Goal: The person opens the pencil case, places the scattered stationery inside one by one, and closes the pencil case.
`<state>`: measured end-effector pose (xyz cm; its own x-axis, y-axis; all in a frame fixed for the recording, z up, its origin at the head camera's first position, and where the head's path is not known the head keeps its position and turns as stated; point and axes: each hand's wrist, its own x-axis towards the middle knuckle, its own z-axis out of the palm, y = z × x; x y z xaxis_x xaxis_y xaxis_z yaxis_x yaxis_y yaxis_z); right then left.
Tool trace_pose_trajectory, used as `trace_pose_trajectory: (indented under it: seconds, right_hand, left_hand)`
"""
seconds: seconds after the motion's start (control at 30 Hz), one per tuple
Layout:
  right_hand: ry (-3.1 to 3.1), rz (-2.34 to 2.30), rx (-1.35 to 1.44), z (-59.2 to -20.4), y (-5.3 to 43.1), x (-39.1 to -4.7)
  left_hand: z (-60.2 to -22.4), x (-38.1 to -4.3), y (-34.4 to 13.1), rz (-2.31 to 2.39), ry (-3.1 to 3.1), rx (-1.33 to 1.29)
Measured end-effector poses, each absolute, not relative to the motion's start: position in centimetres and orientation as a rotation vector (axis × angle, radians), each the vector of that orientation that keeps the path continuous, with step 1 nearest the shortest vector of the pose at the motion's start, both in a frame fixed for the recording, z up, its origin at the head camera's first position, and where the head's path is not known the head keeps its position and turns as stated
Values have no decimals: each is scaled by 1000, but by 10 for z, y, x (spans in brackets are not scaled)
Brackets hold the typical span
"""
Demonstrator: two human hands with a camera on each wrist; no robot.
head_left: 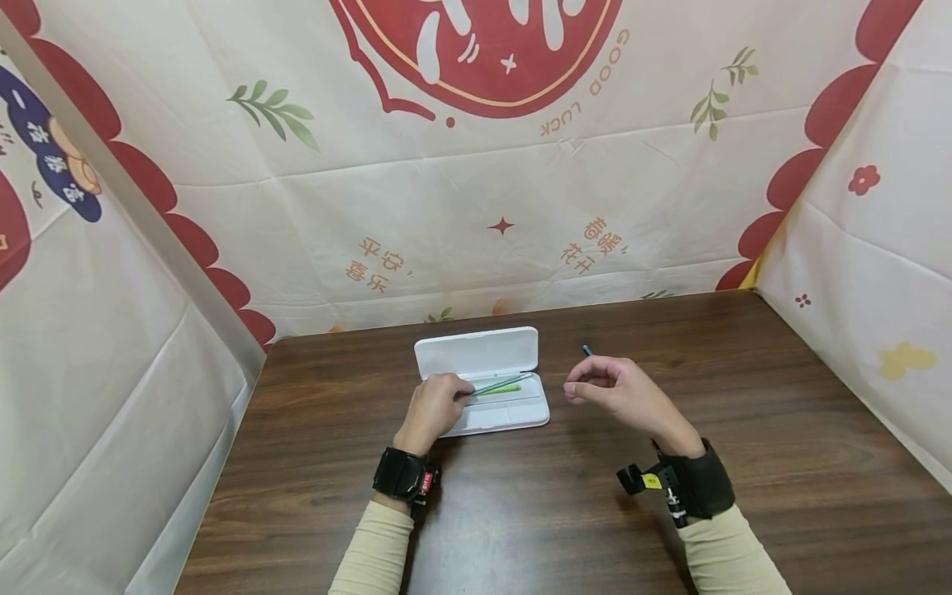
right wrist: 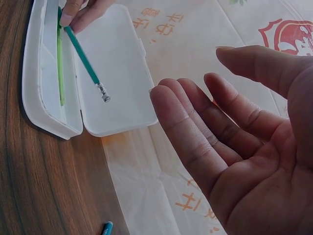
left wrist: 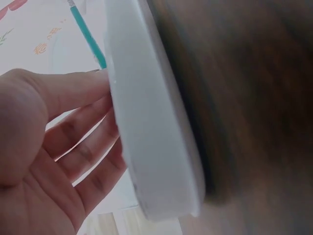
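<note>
A white pencil case point(head_left: 506, 416) lies on the table, its lid point(head_left: 476, 352) raised at the back. My left hand point(head_left: 434, 405) is over the case's left part and pinches a teal pencil point(right wrist: 84, 55) between thumb and fingers. The pencil's metal-capped end points toward my right hand, above the tray. Inside the case lies a light green pen point(right wrist: 60, 81). To the right of the case, my right hand point(head_left: 623, 395) hovers with loosely bent fingers and holds nothing. Just behind it shows the end of a blue-teal stick point(head_left: 587, 350); my hand hides the rest in the head view.
The dark wooden table point(head_left: 521, 521) reaches back to a printed white cloth wall point(head_left: 446, 198). More cloth hangs at the left and right sides. A strapped camera point(head_left: 632, 479) sticks out from my right wrist, low over the table.
</note>
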<state>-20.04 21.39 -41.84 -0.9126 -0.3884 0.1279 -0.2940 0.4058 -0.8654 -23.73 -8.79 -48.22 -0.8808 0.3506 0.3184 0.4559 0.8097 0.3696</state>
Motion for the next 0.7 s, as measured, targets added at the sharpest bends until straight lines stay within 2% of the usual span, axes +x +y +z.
trace_pose_trajectory:
  seconds: [0.7]
  right_hand:
    - [2537, -1556, -625, -416, 211, -198]
  left_hand:
    - [-482, -237, -88, -632, -2774, -646]
